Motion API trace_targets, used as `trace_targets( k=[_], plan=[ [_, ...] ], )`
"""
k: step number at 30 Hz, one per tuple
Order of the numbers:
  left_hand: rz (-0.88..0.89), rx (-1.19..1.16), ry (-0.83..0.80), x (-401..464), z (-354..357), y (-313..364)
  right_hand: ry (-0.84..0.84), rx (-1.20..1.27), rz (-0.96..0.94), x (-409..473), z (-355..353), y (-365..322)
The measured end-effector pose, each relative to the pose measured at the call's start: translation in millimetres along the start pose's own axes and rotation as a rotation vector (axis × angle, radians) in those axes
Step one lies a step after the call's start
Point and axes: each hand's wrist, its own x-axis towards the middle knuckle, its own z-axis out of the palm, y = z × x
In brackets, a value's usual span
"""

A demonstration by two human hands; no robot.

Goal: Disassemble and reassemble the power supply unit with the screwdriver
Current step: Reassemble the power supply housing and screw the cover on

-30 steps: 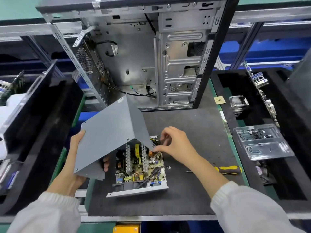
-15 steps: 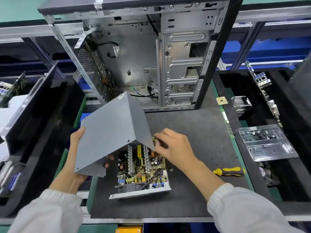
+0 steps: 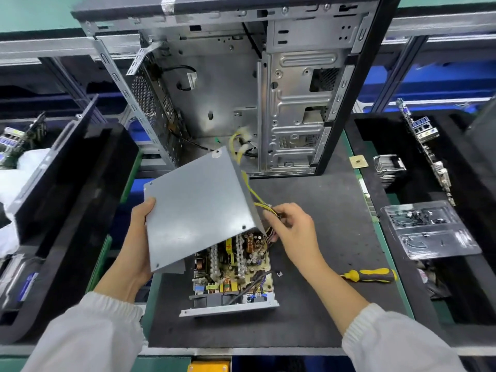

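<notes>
The opened power supply base [image 3: 230, 308] lies on the black mat, its circuit board [image 3: 236, 264] exposed. My left hand [image 3: 137, 237] grips the grey metal cover [image 3: 198, 208] by its left edge and holds it tilted above the board's far half. My right hand [image 3: 292, 229] pinches the bundle of yellow and dark wires [image 3: 264, 208] at the cover's right edge. More yellow cable with white connectors [image 3: 243, 146] trails back into the computer case. The yellow-and-black screwdriver [image 3: 371, 275] lies on the mat to the right, apart from both hands.
The open computer case [image 3: 241, 84] stands upright at the back of the mat [image 3: 322, 210]. A clear tray of screws [image 3: 429, 226], a heatsink [image 3: 387, 167] and a board sit in the black bin on the right. A black bin [image 3: 61, 210] flanks the left. A small loose part [image 3: 279, 273] lies beside the board.
The cover has been raised and shifted right. My right hand has gone from the board's edge to the wire bundle, and yellow cables with white connectors have come into sight behind the cover.
</notes>
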Motion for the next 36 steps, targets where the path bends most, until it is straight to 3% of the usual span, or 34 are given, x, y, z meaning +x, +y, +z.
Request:
trace_targets(
  k=[5, 10, 13, 16, 21, 28, 32, 36],
  plan=[
    [-0.029, -0.018, -0.003, 5.0, -3.6, 1.0, -0.096, 0.089, 0.143, 11.2, 2.3, 7.9],
    [-0.031, -0.039, -0.084, 6.9, -3.9, -0.5, -0.441, 0.455, 0.469, 37.1, -7.5, 11.5],
    [-0.028, -0.045, -0.056, 10.2, -5.1, -4.5, -0.575, 0.534, 0.492, 38.4, -25.8, 19.3],
    [-0.015, -0.041, -0.049, 9.3, -4.7, -5.6, -0.494, 0.367, 0.395, 27.6, -25.7, 23.3],
    [-0.011, -0.046, -0.037, 11.5, -7.1, -7.5, -0.475, 0.452, 0.391, 12.8, -20.0, 27.4],
    [-0.005, -0.038, -0.033, 11.6, -6.5, -8.7, -0.295, 0.379, 0.402, 8.8, -10.2, 33.9],
    [-0.008, -0.043, -0.042, 12.5, -5.2, -8.8, -0.352, 0.563, 0.433, 7.1, -7.1, 31.3],
    [-0.013, -0.051, -0.03, 13.3, -6.9, -9.4, -0.347, 0.591, 0.546, 16.1, -7.0, 27.4]
  ],
)
